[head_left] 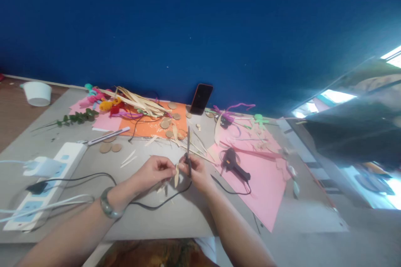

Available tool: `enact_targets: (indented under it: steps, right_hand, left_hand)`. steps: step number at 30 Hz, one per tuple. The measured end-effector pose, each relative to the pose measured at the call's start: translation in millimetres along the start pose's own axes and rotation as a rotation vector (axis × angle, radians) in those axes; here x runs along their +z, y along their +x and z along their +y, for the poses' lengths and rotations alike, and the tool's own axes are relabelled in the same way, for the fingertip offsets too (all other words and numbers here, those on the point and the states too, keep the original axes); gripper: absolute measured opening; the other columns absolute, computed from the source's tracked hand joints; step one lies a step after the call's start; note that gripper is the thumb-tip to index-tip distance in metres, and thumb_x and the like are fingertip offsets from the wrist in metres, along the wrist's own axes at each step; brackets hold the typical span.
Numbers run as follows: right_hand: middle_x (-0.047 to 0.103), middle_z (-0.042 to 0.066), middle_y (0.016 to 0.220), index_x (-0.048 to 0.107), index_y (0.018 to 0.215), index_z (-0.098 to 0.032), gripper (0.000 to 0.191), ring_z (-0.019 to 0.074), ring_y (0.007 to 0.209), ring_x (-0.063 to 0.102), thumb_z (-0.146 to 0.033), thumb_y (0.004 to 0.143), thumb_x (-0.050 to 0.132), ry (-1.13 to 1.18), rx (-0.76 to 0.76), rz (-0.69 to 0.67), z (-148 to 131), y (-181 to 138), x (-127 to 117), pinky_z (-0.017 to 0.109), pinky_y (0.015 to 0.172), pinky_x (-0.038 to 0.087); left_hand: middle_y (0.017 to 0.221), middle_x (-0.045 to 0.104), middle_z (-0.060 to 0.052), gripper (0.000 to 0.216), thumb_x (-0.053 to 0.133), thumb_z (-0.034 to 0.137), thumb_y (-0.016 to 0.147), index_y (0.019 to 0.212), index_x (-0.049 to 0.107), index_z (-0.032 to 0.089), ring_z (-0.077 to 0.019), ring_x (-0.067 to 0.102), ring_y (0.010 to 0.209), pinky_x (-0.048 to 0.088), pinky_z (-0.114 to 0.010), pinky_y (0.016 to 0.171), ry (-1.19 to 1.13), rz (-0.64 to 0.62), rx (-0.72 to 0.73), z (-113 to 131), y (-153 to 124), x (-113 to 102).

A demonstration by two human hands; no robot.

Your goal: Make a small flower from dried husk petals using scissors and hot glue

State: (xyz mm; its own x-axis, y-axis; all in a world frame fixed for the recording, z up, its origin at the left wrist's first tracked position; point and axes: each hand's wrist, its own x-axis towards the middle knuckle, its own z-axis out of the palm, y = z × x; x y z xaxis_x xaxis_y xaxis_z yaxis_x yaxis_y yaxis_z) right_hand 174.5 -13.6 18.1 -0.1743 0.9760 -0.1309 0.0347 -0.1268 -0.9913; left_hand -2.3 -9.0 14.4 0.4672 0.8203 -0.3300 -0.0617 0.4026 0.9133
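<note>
- At left hand (156,170) fingertips: pale strip (176,180), pinched, lower end hanging below them
- Just right of those fingertips: right hand (199,173), fingers curled around dark scissors (189,144), blades pointing away from person, blade gap unclear
- Right of right-hand fingers: black glue gun (233,164) on pink paper (263,200)
- Beyond both hands' fingers: phone (201,99) propped near blue wall (200,29)

Single head-worn view, facing forward and down, fairly near left hand (158,171) and right hand (198,172), wall (188,29) beyond table (163,226)
</note>
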Motion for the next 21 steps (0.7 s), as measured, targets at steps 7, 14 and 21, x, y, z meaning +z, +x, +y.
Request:
enact_targets:
  steps: [7,14,21]
  right_hand:
    - [0.041,-0.003,0.067,0.049,0.074,-0.017,0.056,0.011,0.062,0.035,-0.071,0.066,0.062,-0.061,0.042,-0.399,-8.4,-1.5,-9.1,0.024,0.056,0.027]
    - [0.038,-0.004,0.067,0.044,0.072,-0.017,0.056,0.011,0.063,0.034,-0.071,0.068,0.059,-0.165,0.13,-0.516,-7.4,-2.9,-5.7,0.024,0.057,0.028]
    - [0.036,-0.004,0.066,0.043,0.069,-0.017,0.055,0.0103,0.062,0.032,-0.071,0.069,0.058,-0.176,0.13,-0.504,-9.1,-3.6,-4.3,0.023,0.056,0.027]
  left_hand:
    - [0.056,0.058,0.002,0.018,0.069,0.03,0.074,0.071,0.063,0.013,-0.0076,0.049,0.05,0.04,-0.02,0.052,-0.029,0.132,0.17,3.7,3.5,-16.5]
    - [0.055,0.059,0.002,0.018,0.069,0.03,0.075,0.071,0.063,0.014,-0.0081,0.049,0.049,0.04,-0.02,0.05,-0.045,0.225,0.234,6.7,4.0,-19.6]
    - [0.055,0.059,0.001,0.016,0.068,0.029,0.075,0.072,0.063,0.014,-0.0081,0.049,0.049,0.04,-0.02,0.05,-0.028,0.243,0.23,4.2,5.5,-20.7]
